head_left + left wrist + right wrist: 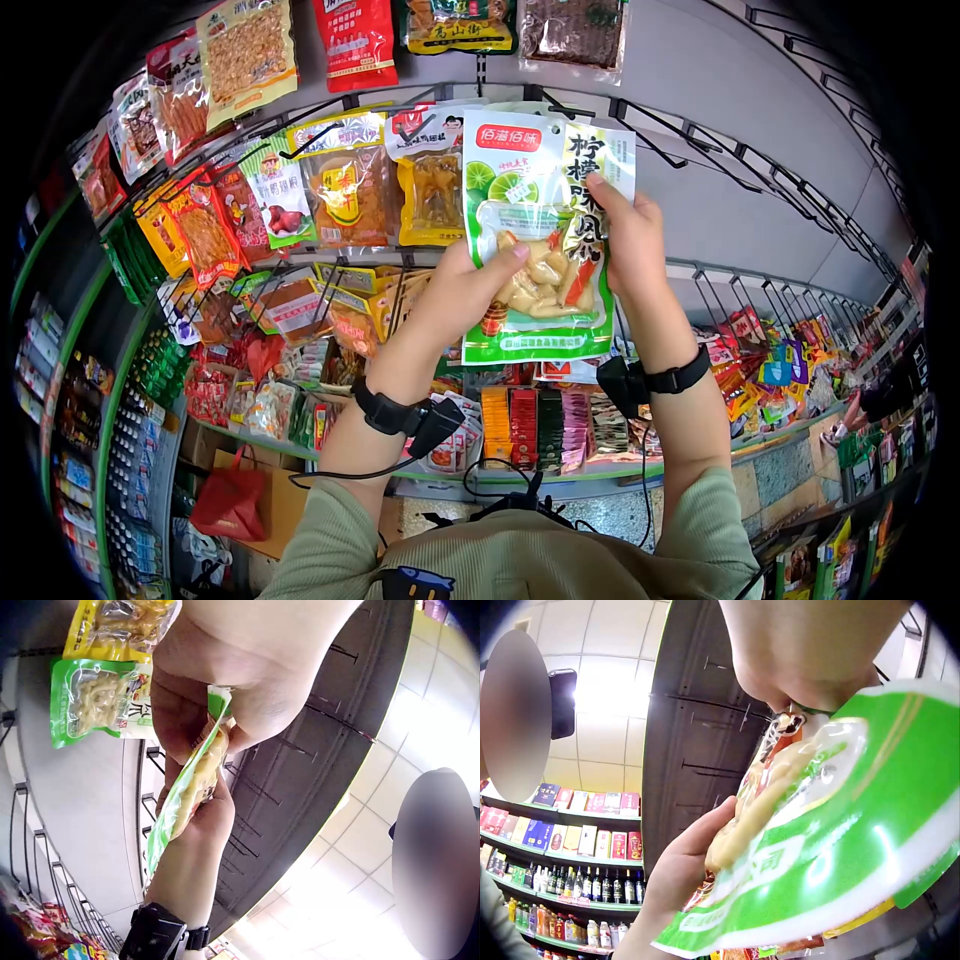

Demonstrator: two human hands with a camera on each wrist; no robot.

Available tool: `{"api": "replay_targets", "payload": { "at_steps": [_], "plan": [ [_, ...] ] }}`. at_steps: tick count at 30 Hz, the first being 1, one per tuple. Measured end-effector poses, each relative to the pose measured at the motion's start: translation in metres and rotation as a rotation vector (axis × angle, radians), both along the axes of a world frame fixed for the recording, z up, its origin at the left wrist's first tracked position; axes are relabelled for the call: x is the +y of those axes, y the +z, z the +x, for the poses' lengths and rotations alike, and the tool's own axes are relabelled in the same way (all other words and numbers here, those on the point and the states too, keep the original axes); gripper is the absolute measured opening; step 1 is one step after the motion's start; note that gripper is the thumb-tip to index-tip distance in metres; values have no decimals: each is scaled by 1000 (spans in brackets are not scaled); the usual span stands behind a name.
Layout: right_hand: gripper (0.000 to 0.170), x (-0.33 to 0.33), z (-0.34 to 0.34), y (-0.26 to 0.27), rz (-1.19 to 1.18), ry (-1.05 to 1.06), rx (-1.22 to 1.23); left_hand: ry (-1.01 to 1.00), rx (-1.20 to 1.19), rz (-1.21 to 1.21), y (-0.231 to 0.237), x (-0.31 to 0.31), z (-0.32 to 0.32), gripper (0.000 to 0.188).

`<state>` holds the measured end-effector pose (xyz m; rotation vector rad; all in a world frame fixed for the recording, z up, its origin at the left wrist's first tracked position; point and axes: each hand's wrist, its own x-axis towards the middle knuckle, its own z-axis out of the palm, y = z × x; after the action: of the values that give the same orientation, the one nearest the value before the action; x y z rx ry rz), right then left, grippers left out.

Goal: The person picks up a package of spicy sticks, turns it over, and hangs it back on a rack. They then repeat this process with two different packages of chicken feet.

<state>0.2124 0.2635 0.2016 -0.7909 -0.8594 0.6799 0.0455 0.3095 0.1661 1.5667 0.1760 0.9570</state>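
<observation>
Both hands hold up a green-and-white packet of chicken feet (545,265), its printed front and lemon slices facing me in the head view. My left hand (462,292) pinches its left edge, thumb lying over the clear window. On the opposite edge, my right hand (634,238) grips the upper part with the thumb on the front. The fingers behind the packet are hidden in the head view. From the left wrist, the packet (196,784) appears almost edge-on between the two hands. Its green lower end (840,832) fills much of the right wrist view.
Behind the packet, a yellow snack packet (432,190) and several others hang from metal hooks. Lower shelves carry rows of small colourful packets (535,425). A red bag (230,500) sits at lower left. Bottles (592,887) line shelves in the right wrist view.
</observation>
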Motion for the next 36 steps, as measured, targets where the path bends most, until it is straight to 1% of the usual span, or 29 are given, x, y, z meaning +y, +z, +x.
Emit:
{"api": "replay_targets", "payload": {
  "at_steps": [4, 7, 10, 11, 12, 13, 14, 16, 17, 18, 19, 21, 22, 24, 25, 28, 29, 30, 31, 33, 34, 35, 36],
  "plan": [
    [22, 1, 5, -2, 4, 30, 19, 33, 25, 29, -2, 0, 4, 28],
    [21, 5, 12, -7, -12, 46, 6, 58, 23, -11, -7, 3, 9, 26],
    [20, 26, 25, -12, -48, 12, -63, 185, 118, -64, -17, 22, 13, 29],
    [25, 34, 28, -11, -67, -57, -112, 239, 17, -19, -21, 26, 16, 29],
    [28, 53, 40, -17, -63, -112, -169, 271, 57, -30, -19, 28, 14, 34],
    [32, 73, 53, -24, -63, -166, -225, 303, 28, -17, -25, 33, 13, 37],
    [36, 75, 48, -16, -118, -277, -270, 333, 3, -11, -34, 39, 13, 40],
    [40, 103, 64, -19, -163, -385, -454, 515, -27, 67, -56, 52, 12, 46],
    [41, 120, 77, -21, -203, -410, -539, 539, 0, 36, -60, 50, 8, 47],
    [42, 144, 90, -29, -122, -456, -559, 491, 45, -39, -64, 50, 2, 54],
    [39, 147, 85, -23, -189, -433, -494, 482, 45, -66, -66, 46, -1, 51],
    [42, 172, 107, -45, -232, -477, -706, 480, 79, -84, -72, 37, -6, 47],
    [42, 173, 106, -49, -212, -522, -697, 489, 109, -74, -75, 34, -9, 44],
    [42, 171, 100, -41, -168, -616, -678, 496, 146, -66, -81, 29, -15, 42],
    [38, 171, 102, -39, -235, -651, -761, 496, 153, -69, -84, 26, -18, 41],
    [32, 157, 106, -47, -149, -326, -632, 488, 180, -109, -92, 16, -27, 39],
    [28, 141, 104, -42, -290, -439, -766, 489, 181, -125, -94, 11, -30, 39],
    [38, 128, 104, -41, -330, -373, -735, 488, 181, -139, -95, 7, -32, 39],
    [53, 113, 104, -41, -367, -310, -705, 486, 179, -170, -96, 0, -35, 35],
    [33, 36, 99, -49, -151, -118, -727, 450, 222, -150, -101, -10, -37, 31],
    [28, 2, 90, -47, -221, -43, -746, 433, 242, -142, -106, -15, -39, 28],
    [20, -30, 91, -52, -272, 80, -764, 385, 256, -170, -112, -19, -41, 26],
    [11, -62, 83, -54, -301, 216, -679, 338, 271, -197, -120, -23, -45, 23]
  ]
}}
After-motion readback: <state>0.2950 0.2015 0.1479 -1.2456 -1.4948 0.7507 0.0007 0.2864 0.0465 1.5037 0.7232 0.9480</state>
